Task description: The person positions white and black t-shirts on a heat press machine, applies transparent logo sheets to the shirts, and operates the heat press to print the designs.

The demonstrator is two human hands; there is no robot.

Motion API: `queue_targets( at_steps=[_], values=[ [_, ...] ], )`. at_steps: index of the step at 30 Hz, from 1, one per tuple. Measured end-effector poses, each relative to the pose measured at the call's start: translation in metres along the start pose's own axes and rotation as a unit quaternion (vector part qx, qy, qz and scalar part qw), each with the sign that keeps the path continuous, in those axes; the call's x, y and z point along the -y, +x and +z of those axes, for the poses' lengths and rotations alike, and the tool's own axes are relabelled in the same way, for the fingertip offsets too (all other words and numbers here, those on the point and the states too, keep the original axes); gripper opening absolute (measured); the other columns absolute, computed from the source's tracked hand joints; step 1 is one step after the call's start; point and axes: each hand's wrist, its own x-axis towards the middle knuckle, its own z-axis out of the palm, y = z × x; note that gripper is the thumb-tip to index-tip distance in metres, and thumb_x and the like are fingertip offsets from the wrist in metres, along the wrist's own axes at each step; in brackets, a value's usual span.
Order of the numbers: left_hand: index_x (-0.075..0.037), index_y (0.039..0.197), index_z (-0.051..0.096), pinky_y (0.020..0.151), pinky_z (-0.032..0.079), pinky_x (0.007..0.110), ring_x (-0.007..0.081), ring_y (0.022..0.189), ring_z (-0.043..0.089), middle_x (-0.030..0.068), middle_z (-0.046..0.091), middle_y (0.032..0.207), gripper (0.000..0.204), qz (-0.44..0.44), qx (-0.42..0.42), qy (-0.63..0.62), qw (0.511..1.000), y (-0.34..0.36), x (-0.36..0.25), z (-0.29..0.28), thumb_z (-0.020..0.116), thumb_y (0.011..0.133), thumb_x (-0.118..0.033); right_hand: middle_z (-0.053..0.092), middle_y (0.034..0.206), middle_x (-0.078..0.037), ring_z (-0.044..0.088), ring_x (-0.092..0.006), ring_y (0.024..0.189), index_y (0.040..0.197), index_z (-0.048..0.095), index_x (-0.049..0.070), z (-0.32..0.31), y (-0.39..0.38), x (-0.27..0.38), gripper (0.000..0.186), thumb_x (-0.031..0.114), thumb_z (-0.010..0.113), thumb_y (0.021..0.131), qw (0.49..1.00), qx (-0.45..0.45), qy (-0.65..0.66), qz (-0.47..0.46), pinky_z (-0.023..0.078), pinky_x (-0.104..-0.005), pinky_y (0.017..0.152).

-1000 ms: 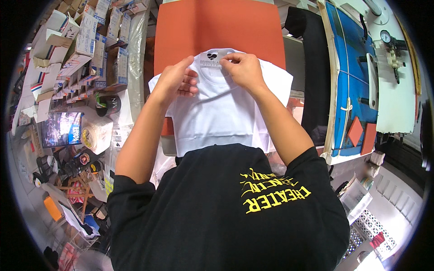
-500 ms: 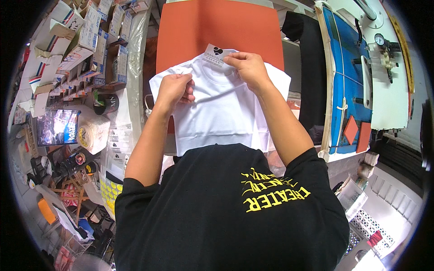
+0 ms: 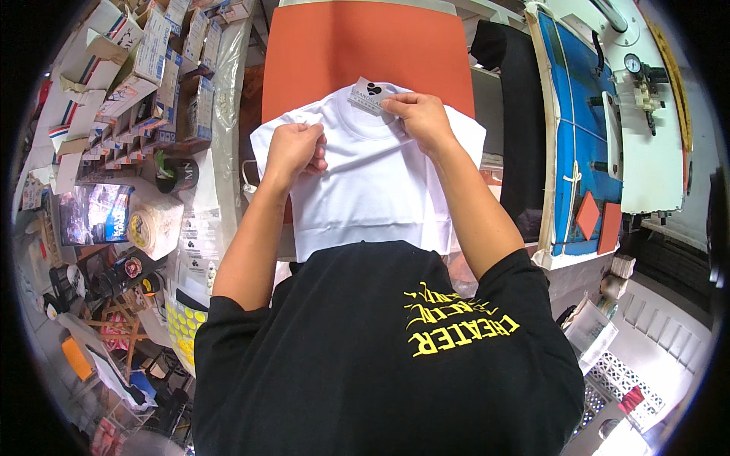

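Observation:
A white T-shirt (image 3: 357,197) lies folded or bunched on an orange padded board (image 3: 365,42). My right hand (image 3: 426,121) pinches a small printed label (image 3: 365,95) at the collar, thumb and index finger together on its right side. Left of the collar, my left hand (image 3: 300,148) is closed on the shirt's shoulder fabric, fingertips pinched and the other fingers curled.
Stacked cardboard boxes (image 3: 133,72) stand at the left, near a screen (image 3: 91,213) and a pale roll (image 3: 156,228). At the right are a strip of black material (image 3: 521,137), a blue padded platen (image 3: 574,129) with cord, and white machinery (image 3: 646,182) with a pressure gauge (image 3: 632,64).
My left hand has moved down and slightly left and closed on the fabric. The label rose off the collar, then shifted right and lower, with my right hand also moving right.

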Motion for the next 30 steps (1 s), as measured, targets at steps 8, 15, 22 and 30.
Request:
queue_targets(
  at_steps=[8, 15, 22, 30],
  values=[
    [0.000, 0.094, 0.064, 0.051, 0.055, 0.030, 0.0170, 0.055, 0.067, 0.0084, 0.066, 0.074, 0.027, 0.142, 0.015, 0.021, 0.990, 0.000, 0.017, 0.000, 0.063, 0.095, -0.027, 0.066, 0.073, -0.002, 0.053, -0.0116, 0.057, 0.101, 0.076, 0.003, -0.002, -0.012, -0.005, 0.018, 0.012, 0.077, 0.085, 0.979, -0.016, -0.099, -0.180, 0.043, -0.0281, 0.054],
    [0.000, 0.110, 0.061, 0.074, 0.060, 0.036, 0.0196, 0.076, 0.070, 0.0107, 0.071, 0.094, 0.026, -0.029, 0.225, -0.329, 0.917, -0.036, -0.006, 0.005, 0.062, 0.100, -0.024, 0.053, 0.062, -0.003, 0.055, -0.0187, 0.055, 0.092, 0.076, 0.009, 0.002, -0.061, -0.022, 0.024, -0.001, 0.079, 0.071, 0.719, -0.066, -0.307, -0.620, 0.045, -0.0337, 0.050],
    [0.001, 0.102, 0.065, 0.073, 0.059, 0.032, 0.0140, 0.079, 0.067, 0.0072, 0.070, 0.091, 0.017, 0.133, 0.092, -0.154, 0.975, -0.042, 0.002, 0.024, 0.065, 0.097, -0.015, 0.065, 0.080, -0.004, 0.063, -0.0150, 0.070, 0.106, 0.071, 0.002, 0.019, -0.081, -0.035, 0.017, 0.005, 0.069, 0.090, 0.978, -0.008, 0.050, -0.200, 0.053, -0.0298, 0.063],
    [0.002, 0.097, 0.066, 0.072, 0.057, 0.029, 0.0121, 0.076, 0.065, 0.0069, 0.068, 0.087, 0.015, 0.171, 0.053, -0.090, 0.980, -0.048, 0.002, 0.031, 0.065, 0.097, -0.013, 0.068, 0.094, -0.007, 0.065, -0.0148, 0.082, 0.109, 0.066, -0.002, 0.023, -0.086, -0.023, 0.019, 0.011, 0.062, 0.095, 0.948, 0.134, 0.289, 0.022, 0.056, -0.0302, 0.071]
  ],
)
